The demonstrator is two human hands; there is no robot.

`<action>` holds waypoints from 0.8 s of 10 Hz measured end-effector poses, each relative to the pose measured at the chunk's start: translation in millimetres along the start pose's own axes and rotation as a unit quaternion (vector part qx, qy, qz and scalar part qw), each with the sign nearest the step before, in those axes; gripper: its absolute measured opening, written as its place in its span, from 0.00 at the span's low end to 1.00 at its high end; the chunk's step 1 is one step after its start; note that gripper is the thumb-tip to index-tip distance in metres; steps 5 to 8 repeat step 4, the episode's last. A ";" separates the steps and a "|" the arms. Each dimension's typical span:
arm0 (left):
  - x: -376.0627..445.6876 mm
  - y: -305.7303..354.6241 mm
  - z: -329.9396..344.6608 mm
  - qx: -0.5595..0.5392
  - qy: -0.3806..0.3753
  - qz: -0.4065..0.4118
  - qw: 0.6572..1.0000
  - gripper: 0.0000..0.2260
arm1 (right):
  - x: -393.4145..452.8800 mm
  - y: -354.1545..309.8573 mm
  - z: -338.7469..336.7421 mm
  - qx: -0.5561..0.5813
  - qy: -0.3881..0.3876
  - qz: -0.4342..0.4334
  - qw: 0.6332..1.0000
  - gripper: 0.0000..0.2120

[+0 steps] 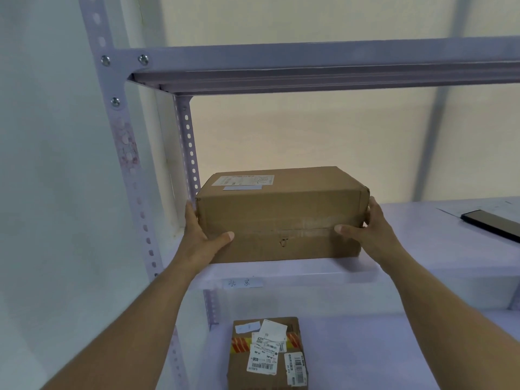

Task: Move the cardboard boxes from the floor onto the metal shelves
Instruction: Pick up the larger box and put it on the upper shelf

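Hands are clamping the cardboard box (281, 218) on the metal shelf (422, 266): left hand (204, 237) and right hand (368, 229) gripping opposite ends.

Soft even light, faint shadows, slight blur, edges warped

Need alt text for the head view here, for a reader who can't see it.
Both hands, left hand and right hand, grip the ends of a brown cardboard box resting on a pale metal shelf. A second, label-covered box sits on the shelf below; a dark flat object lies at right.
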State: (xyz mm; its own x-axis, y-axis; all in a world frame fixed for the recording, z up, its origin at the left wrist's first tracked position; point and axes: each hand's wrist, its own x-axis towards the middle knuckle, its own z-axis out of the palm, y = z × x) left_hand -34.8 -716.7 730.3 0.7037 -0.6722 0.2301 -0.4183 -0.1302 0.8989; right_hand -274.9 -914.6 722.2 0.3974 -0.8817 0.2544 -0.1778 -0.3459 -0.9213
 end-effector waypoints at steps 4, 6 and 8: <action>-59.8 21.1 3.4 0.058 0.084 0.128 0.986 0.40 | -41.7 -29.3 -14.4 -0.110 0.101 -0.094 0.984 0.38; -59.8 21.1 3.4 0.058 0.084 0.128 0.986 0.40 | -41.7 -29.3 -14.4 -0.110 0.101 -0.094 0.984 0.38; -59.8 21.1 3.4 0.058 0.084 0.128 0.986 0.40 | -41.7 -29.3 -14.4 -0.110 0.101 -0.094 0.984 0.38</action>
